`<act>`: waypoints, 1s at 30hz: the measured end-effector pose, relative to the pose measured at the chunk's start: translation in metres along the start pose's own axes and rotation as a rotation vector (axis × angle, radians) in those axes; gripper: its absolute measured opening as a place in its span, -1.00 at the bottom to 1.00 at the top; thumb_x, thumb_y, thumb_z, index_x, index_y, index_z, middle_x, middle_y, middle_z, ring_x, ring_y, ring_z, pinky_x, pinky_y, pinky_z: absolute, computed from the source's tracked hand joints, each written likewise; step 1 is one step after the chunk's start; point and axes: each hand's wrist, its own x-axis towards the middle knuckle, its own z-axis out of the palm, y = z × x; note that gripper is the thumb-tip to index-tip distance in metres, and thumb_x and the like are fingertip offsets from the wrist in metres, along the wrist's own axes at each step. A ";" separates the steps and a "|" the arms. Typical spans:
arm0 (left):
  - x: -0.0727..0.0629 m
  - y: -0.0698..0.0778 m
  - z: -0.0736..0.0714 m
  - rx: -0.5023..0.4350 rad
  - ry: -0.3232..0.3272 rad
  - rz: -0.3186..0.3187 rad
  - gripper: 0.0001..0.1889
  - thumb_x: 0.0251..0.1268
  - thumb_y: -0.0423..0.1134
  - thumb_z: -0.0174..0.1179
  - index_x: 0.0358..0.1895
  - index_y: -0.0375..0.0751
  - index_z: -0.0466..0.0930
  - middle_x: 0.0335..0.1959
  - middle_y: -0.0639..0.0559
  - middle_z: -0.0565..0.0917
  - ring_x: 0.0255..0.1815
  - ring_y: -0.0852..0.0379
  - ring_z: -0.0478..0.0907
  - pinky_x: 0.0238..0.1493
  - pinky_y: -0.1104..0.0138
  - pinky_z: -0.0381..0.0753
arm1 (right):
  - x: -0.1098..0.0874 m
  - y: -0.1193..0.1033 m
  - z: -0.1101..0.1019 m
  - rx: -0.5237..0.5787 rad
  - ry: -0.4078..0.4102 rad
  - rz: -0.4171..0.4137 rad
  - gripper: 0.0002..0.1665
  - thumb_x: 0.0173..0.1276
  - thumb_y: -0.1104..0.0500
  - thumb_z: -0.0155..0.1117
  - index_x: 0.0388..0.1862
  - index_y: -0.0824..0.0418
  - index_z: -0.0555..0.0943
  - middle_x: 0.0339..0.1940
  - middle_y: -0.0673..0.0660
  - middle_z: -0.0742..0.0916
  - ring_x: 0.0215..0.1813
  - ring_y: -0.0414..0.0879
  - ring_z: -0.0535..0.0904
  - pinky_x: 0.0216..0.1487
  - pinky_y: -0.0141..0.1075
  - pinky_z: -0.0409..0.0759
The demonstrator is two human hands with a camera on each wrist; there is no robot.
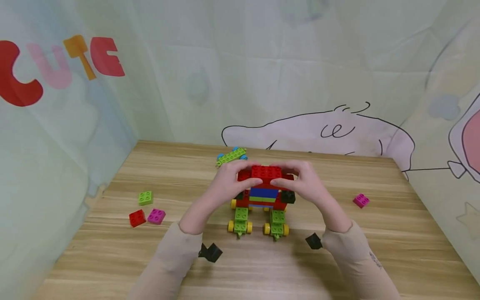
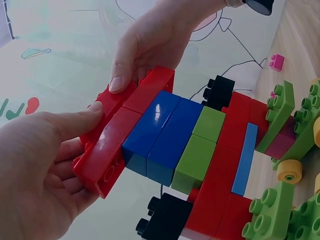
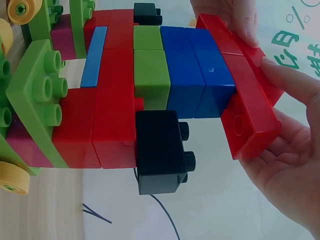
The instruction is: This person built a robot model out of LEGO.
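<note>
A toy built of building bricks stands in the middle of the table, with red bricks (image 1: 266, 171) at its top, blue bricks (image 1: 264, 192) and light green bricks (image 2: 197, 147) beneath. Lower down are a red layer (image 3: 114, 105), black bricks (image 1: 288, 196) at both sides, and green wheeled bases (image 1: 277, 227). My left hand (image 1: 229, 178) grips the left end of the top red bricks, thumb on the near face. At the other end my right hand (image 1: 304, 181) grips the same bricks, thumb tip close to the other thumb. The hollow underside of the overhanging red layer shows in the right wrist view.
Left of the toy lie a green brick (image 1: 146, 198), a red brick (image 1: 137, 218) and a magenta brick (image 1: 156, 216). Another magenta brick (image 1: 361, 200) is at the right. A green car base with blue wheels (image 1: 231, 156) stands behind, near the printed cloth wall (image 1: 180, 104).
</note>
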 end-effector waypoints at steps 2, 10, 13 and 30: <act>0.000 0.000 0.000 0.008 -0.003 0.003 -0.52 0.27 -0.14 0.32 0.21 -0.27 0.55 0.09 -0.13 0.66 -0.26 0.12 0.67 -0.25 0.40 0.69 | 0.000 0.001 0.000 -0.001 0.005 0.003 -0.57 0.23 0.20 0.42 0.09 0.30 0.65 -0.01 0.21 0.76 -0.02 0.05 0.68 -0.04 -0.20 0.68; 0.000 0.001 0.000 0.018 -0.003 0.010 -0.53 0.27 -0.16 0.31 0.20 -0.27 0.56 0.09 -0.13 0.67 -0.16 0.06 0.66 -0.17 0.34 0.70 | 0.000 0.002 0.001 -0.004 0.008 -0.007 -0.57 0.22 0.20 0.43 0.08 0.29 0.66 -0.02 0.21 0.76 -0.02 0.04 0.69 -0.04 -0.20 0.68; 0.000 0.002 0.000 0.008 -0.006 0.011 -0.53 0.27 -0.16 0.31 0.21 -0.27 0.56 0.09 -0.13 0.67 -0.15 0.06 0.66 -0.17 0.35 0.71 | 0.000 0.002 0.000 -0.008 0.003 -0.007 -0.57 0.24 0.21 0.42 0.08 0.29 0.65 -0.01 0.21 0.76 -0.02 0.04 0.68 -0.04 -0.21 0.68; 0.001 0.001 0.001 0.052 -0.015 0.020 -0.51 0.31 -0.14 0.28 0.24 -0.29 0.52 0.07 -0.15 0.66 -0.39 0.19 0.64 -0.24 0.39 0.68 | 0.000 0.001 -0.003 -0.059 -0.007 -0.024 -0.55 0.23 0.21 0.44 0.10 0.30 0.64 -0.02 0.21 0.76 -0.03 0.04 0.69 -0.03 -0.15 0.67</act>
